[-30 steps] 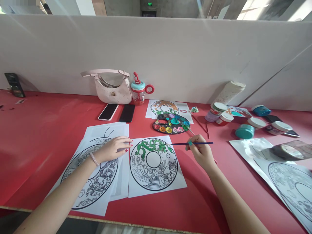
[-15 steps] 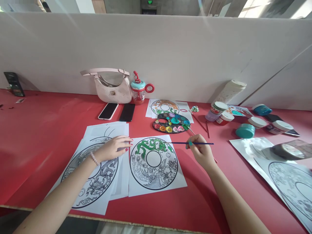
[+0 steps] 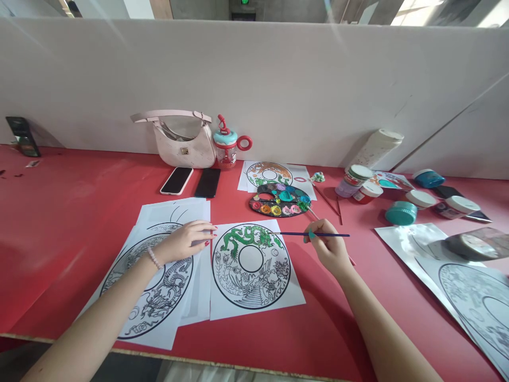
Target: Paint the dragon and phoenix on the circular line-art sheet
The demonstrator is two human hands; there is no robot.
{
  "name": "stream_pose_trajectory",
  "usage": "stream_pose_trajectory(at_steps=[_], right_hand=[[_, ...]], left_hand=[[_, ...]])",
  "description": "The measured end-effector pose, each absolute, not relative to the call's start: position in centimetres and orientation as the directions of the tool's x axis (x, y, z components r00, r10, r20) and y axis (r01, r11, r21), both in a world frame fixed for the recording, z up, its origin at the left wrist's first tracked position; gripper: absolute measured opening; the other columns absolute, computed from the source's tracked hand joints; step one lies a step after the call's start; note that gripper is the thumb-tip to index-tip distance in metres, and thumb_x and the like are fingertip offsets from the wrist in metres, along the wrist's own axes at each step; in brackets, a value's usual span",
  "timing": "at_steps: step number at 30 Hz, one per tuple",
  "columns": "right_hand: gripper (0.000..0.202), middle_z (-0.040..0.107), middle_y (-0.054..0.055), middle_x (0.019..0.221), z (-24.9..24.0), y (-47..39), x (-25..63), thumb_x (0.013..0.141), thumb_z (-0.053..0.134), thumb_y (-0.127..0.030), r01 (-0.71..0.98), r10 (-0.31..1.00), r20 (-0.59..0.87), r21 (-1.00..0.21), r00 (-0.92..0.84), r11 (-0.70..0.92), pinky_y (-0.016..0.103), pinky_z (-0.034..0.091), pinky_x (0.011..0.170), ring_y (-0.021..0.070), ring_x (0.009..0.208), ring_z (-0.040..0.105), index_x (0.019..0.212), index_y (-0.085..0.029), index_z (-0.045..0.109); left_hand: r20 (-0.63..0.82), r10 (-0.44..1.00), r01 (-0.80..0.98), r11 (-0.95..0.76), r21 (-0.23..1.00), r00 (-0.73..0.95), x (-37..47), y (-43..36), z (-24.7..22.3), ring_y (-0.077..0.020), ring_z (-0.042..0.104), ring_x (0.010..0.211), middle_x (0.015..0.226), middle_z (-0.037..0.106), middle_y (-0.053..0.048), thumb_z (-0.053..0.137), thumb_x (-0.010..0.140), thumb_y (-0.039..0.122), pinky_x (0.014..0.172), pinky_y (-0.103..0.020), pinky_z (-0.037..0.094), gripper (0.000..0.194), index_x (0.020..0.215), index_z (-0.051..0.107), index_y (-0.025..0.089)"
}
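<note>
My right hand (image 3: 326,245) is closed round a thin paintbrush (image 3: 288,233) with a dark blue handle. Its tip meets the green-painted dragon on a round line drawing (image 3: 254,292). A second brush (image 3: 313,213) leans from the paint palette (image 3: 284,212) and passes behind or under that hand; whether the fingers also hold it I cannot tell. My left hand (image 3: 186,241) lies with fingers stretched out over the stacked printed sheets (image 3: 159,318), fingertips at the drawing's left edge. The drawing's lower half is uncoloured black outline.
Behind the papers are two phones (image 3: 177,181), a pale pink handbag (image 3: 185,148) and a cup with a red handle (image 3: 226,151). A partly coloured sheet (image 3: 242,178) lies behind the palette. Several paint jars (image 3: 401,213) and more printed sheets (image 3: 457,307) are on the right.
Hardly anything differs. The brush tip stays at the green dragon and both hands keep their places; the view shifts very slightly.
</note>
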State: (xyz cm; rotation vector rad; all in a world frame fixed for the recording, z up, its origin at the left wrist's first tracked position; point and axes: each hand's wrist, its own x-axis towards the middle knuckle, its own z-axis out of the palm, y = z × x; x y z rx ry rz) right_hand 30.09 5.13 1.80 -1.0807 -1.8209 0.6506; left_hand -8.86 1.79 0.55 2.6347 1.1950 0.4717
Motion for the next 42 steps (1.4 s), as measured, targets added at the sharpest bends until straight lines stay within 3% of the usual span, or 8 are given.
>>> stream_pose_trajectory(at_steps=[42], right_hand=[[0.012,0.052,-0.001,0.064,1.76,5.00,30.29,0.072,0.043,-0.010,0.375,0.862,0.450,-0.776,-0.235,0.507,0.028,0.040,0.056,0.0138,0.058,0.051,0.072,-0.022,0.043]], left_hand=[[0.201,0.757,0.693,-0.651,0.310,0.622,-8.91,1.83,0.42,-0.0207,0.048,0.119,0.125,0.058,-0.004,0.044,0.092,0.020,0.100,-0.041,0.045,0.030,0.113,0.064,0.023]])
